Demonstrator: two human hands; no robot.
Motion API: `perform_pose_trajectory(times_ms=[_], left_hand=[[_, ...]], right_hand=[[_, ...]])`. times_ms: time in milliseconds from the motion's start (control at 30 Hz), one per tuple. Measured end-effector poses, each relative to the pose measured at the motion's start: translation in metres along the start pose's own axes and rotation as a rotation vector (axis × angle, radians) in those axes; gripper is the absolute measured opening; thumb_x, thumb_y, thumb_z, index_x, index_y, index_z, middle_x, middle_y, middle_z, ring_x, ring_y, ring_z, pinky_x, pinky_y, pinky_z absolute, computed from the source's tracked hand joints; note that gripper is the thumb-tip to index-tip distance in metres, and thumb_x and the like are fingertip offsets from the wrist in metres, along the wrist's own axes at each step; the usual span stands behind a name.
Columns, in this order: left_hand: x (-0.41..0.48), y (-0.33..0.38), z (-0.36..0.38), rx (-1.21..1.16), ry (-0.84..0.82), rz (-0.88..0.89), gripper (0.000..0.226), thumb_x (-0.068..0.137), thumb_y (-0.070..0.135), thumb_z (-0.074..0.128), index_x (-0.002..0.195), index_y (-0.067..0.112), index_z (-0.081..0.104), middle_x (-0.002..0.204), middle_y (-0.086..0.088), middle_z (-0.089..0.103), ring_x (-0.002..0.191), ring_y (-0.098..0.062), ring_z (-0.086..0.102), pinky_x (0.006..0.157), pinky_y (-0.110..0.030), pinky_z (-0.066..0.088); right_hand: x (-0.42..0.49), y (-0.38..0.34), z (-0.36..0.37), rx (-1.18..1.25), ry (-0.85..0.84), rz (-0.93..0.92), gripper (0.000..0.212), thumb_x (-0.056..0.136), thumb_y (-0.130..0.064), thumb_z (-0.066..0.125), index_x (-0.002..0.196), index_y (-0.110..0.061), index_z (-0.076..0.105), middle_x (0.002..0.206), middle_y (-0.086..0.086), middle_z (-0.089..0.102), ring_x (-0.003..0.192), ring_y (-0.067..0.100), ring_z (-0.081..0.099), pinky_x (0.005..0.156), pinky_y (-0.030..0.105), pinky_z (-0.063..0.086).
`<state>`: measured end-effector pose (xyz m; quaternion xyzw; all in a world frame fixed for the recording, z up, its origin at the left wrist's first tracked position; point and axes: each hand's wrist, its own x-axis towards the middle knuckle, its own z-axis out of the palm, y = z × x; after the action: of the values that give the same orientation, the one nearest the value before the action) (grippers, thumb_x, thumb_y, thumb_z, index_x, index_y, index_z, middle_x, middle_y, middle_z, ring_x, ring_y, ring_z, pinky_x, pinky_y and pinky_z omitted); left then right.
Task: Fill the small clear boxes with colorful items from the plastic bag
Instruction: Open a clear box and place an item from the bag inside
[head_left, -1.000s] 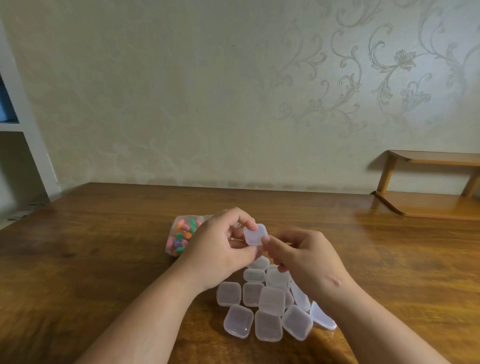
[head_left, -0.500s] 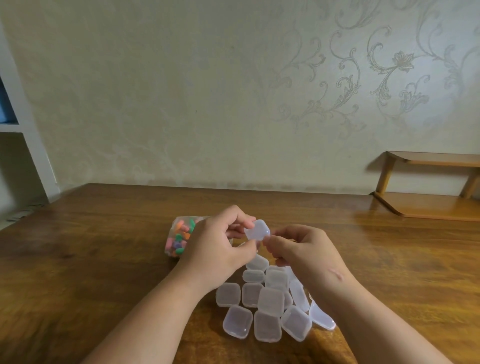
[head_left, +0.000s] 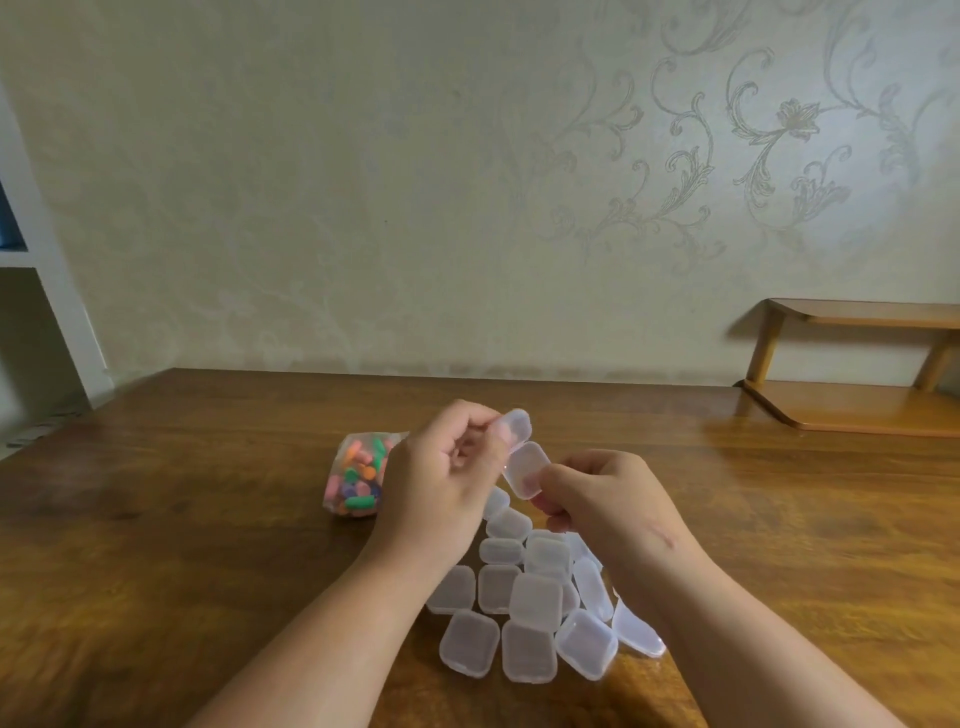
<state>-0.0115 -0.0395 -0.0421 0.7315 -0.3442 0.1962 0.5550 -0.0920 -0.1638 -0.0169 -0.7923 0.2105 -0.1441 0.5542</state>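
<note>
Shows one small clear box popped open above the worktop, its lid pinched in curled fingers of the left hand, the rest gripped by the right hand. Looks barely begun: nearer pile of boxes apparently empty, plastic bag of colourful items lying left, full.

The light is soft, even and rather dim, with a greenish-yellow cast. The wooden table shows a pale sheen along its far right part, and the wall above that end is brightest. Faint, diffuse shadows lie on the table's near part. The small clear box held above the table's middle looks slightly soft-edged. Beyond the table's left end, a white frame leans with wide-angle bending.
</note>
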Motion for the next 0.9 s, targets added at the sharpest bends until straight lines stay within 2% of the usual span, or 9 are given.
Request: perform_pose_trajectory(times_ms=[67, 167, 300, 367, 433, 533, 667, 800, 900], left_hand=[[0.0, 0.004, -0.003, -0.031, 0.007, -0.11, 0.01, 0.098, 0.031, 0.05, 0.098, 0.036, 0.059, 0.085, 0.014, 0.064, 0.082, -0.002, 0.062, 0.064, -0.015, 0.051], [0.001, 0.005, -0.009, -0.035, -0.099, -0.228, 0.033, 0.101, 0.019, 0.049, 0.113, 0.051, 0.051, 0.102, 0.019, 0.062, 0.085, 0.001, 0.062, 0.069, -0.023, 0.056], [0.003, 0.002, -0.015, 0.026, -0.328, -0.214, 0.042, 0.094, 0.009, 0.057, 0.108, 0.048, 0.064, 0.111, 0.027, 0.063, 0.102, 0.005, 0.059, 0.08, -0.015, 0.053], [0.002, -0.002, -0.015, 0.011, -0.377, -0.217, 0.046, 0.085, 0.008, 0.067, 0.108, 0.048, 0.065, 0.111, 0.025, 0.065, 0.107, 0.002, 0.06, 0.087, -0.022, 0.055], [0.001, -0.004, -0.014, 0.031, -0.382, -0.208, 0.051, 0.079, 0.01, 0.075, 0.109, 0.05, 0.063, 0.109, 0.025, 0.066, 0.106, 0.001, 0.062, 0.087, -0.024, 0.056], [0.002, -0.003, -0.015, 0.09, -0.343, -0.201, 0.048, 0.078, 0.016, 0.081, 0.107, 0.05, 0.063, 0.107, 0.027, 0.066, 0.105, 0.005, 0.06, 0.083, -0.013, 0.052], [0.002, -0.001, -0.014, 0.111, -0.324, -0.226, 0.047, 0.077, 0.019, 0.083, 0.111, 0.046, 0.064, 0.109, 0.026, 0.064, 0.105, 0.002, 0.06, 0.08, -0.012, 0.052], [0.002, 0.001, -0.012, 0.18, -0.293, -0.256, 0.044, 0.078, 0.025, 0.083, 0.112, 0.044, 0.063, 0.115, 0.024, 0.064, 0.11, -0.001, 0.057, 0.089, -0.023, 0.054], [0.003, 0.003, -0.011, 0.187, -0.308, -0.274, 0.037, 0.078, 0.024, 0.082, 0.105, 0.042, 0.064, 0.103, 0.024, 0.066, 0.103, -0.002, 0.059, 0.083, -0.023, 0.053]], right_hand=[[0.0, 0.0, -0.001, -0.001, -0.003, -0.019, 0.017, 0.083, -0.024, 0.067, 0.07, -0.018, 0.076, 0.066, -0.002, 0.069, 0.058, 0.004, 0.061, 0.057, 0.022, 0.048], [0.001, 0.001, -0.002, 0.011, -0.013, -0.048, 0.012, 0.085, -0.027, 0.068, 0.077, -0.024, 0.076, 0.068, -0.007, 0.071, 0.062, 0.004, 0.064, 0.054, 0.015, 0.047], [0.003, 0.004, -0.003, 0.022, -0.011, -0.069, 0.012, 0.086, -0.024, 0.068, 0.079, -0.024, 0.077, 0.07, -0.005, 0.073, 0.063, 0.004, 0.065, 0.056, 0.015, 0.052], [0.005, 0.007, -0.004, 0.024, -0.005, -0.064, 0.012, 0.086, -0.022, 0.068, 0.078, -0.023, 0.077, 0.071, -0.004, 0.073, 0.062, 0.004, 0.065, 0.06, 0.018, 0.056], [0.006, 0.009, -0.004, 0.059, -0.006, -0.065, 0.016, 0.088, -0.023, 0.067, 0.076, -0.019, 0.077, 0.069, -0.002, 0.073, 0.062, 0.007, 0.064, 0.064, 0.024, 0.056], [0.007, 0.009, -0.006, 0.254, 0.019, -0.068, 0.027, 0.094, -0.022, 0.058, 0.078, -0.009, 0.076, 0.066, 0.004, 0.069, 0.062, 0.015, 0.06, 0.068, 0.035, 0.055], [0.007, 0.007, -0.009, 0.31, 0.094, -0.144, 0.021, 0.092, 0.002, 0.058, 0.082, -0.009, 0.074, 0.071, 0.005, 0.073, 0.06, 0.012, 0.063, 0.061, 0.025, 0.057], [0.006, 0.007, -0.008, 0.305, 0.142, -0.278, 0.017, 0.089, 0.0, 0.065, 0.086, -0.015, 0.072, 0.074, 0.001, 0.074, 0.066, 0.014, 0.069, 0.064, 0.027, 0.06], [0.006, 0.01, -0.004, 0.198, 0.147, -0.376, 0.017, 0.084, -0.004, 0.072, 0.082, -0.021, 0.073, 0.075, -0.007, 0.075, 0.072, 0.008, 0.069, 0.068, 0.022, 0.057]])
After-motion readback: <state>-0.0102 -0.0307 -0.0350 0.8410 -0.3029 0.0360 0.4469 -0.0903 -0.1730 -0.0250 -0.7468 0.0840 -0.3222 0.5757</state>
